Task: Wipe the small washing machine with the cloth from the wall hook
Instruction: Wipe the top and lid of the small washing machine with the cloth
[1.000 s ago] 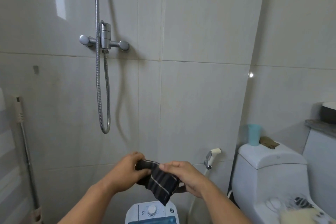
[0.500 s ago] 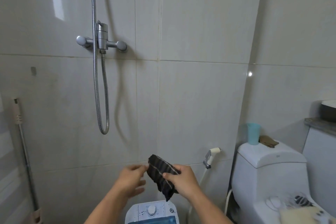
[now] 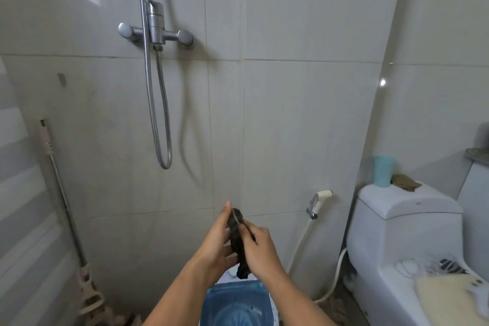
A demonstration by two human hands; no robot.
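A dark striped cloth (image 3: 237, 238) is folded into a narrow upright bundle, pressed between my two hands in front of the tiled wall. My left hand (image 3: 217, 245) holds it from the left with the thumb up. My right hand (image 3: 260, 249) grips it from the right. Directly below, at the bottom edge of the view, stands the small washing machine (image 3: 235, 304) with its blue translucent lid; my forearms cover part of it. A small wall hook (image 3: 61, 79) is on the tiles at the left, with nothing on it.
A shower mixer (image 3: 155, 32) with a hanging hose is on the wall above. A mop (image 3: 66, 209) leans at the left. A bidet sprayer (image 3: 318, 201) hangs to the right of the machine. A white toilet (image 3: 402, 241) with a blue cup (image 3: 383, 171) on its tank fills the right.
The cloth has been folded narrower and both hands have closed onto it. The view has tilted down and more of the washing machine's lid shows.
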